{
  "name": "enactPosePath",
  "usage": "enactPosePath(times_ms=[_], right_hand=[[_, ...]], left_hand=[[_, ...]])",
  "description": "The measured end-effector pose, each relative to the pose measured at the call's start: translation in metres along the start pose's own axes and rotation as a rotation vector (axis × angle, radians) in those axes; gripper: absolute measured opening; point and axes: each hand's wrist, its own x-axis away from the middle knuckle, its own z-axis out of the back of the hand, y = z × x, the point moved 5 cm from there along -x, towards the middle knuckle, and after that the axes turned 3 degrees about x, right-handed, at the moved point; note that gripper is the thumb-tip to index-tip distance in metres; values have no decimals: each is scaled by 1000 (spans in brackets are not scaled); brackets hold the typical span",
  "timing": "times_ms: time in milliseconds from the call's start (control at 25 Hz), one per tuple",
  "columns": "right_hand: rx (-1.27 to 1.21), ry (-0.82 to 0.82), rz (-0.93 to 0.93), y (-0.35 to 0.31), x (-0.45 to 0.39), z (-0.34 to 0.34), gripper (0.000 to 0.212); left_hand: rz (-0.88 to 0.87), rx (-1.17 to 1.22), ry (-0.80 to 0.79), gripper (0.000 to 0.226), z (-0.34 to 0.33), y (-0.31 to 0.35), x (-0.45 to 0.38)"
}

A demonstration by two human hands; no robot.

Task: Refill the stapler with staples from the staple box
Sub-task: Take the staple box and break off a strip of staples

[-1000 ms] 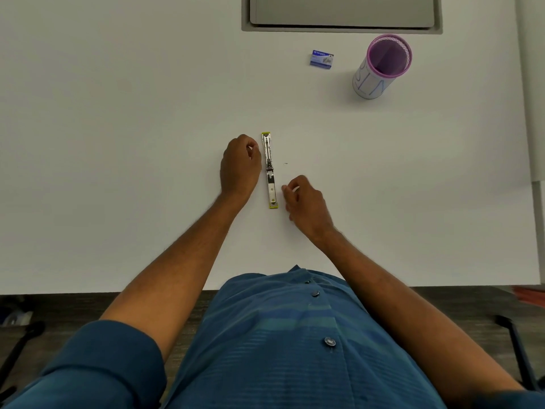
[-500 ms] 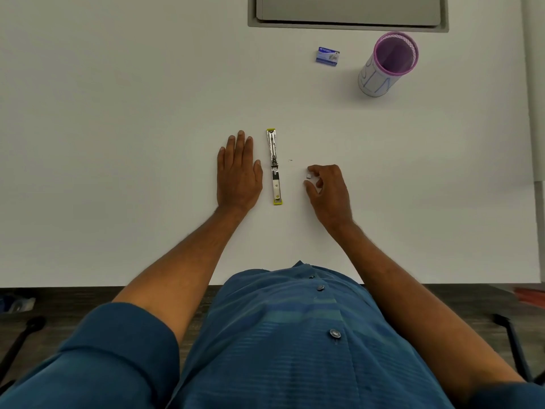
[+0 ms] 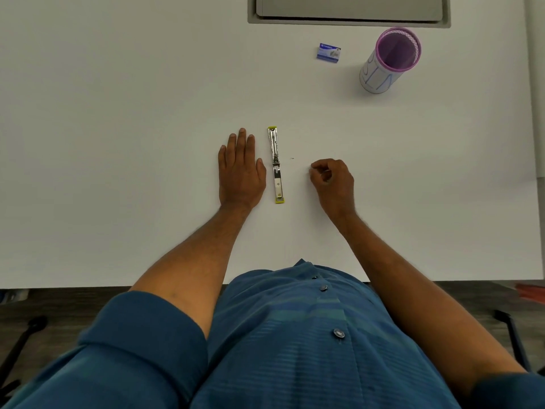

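The stapler (image 3: 276, 165), silver with yellow-green ends, lies opened out flat on the white table (image 3: 118, 143), pointing away from me. My left hand (image 3: 239, 172) rests flat, palm down, just left of it without touching it. My right hand (image 3: 333, 180) is to the right of the stapler, apart from it, with its fingers curled. Its fingertips pinch a tiny pale piece that looks like a short strip of staples. The blue staple box (image 3: 328, 53) sits shut far back on the table, out of reach of both hands.
A purple-rimmed mesh pen cup (image 3: 389, 60) stands right of the staple box. A grey recessed panel (image 3: 348, 10) runs along the table's far edge. One tiny loose staple (image 3: 292, 158) lies between the stapler and my right hand.
My left hand let go of the stapler and flattened on the table. My right hand moved from the stapler's near end out to the right, fingers pinched.
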Motion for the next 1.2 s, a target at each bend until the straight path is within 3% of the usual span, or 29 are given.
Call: enactPosePath(times_ms=[120,200,440,680,960,1200], right_hand=[[-557,-16,-335,1,-6,-3,3],[-668,-31,-379,-4,-11,-4,6],[-89,-43,-55,-22,-15,-18,13],[101,-89,81,-27,-21,-30,13],[167,-64,83,-32,-21,-34,6],[342,-4,262,-42,-12,-37,7]], left_hand=[[0,-10,12,57,0,1,-1],[-1,-15,8,58,-1,1,-1],[1,-24,20,57,-1,2,0],[-2,-30,16,58,0,1,-1],[-2,-27,12,58,1,2,0],[-1,-22,11,58,2,2,0]])
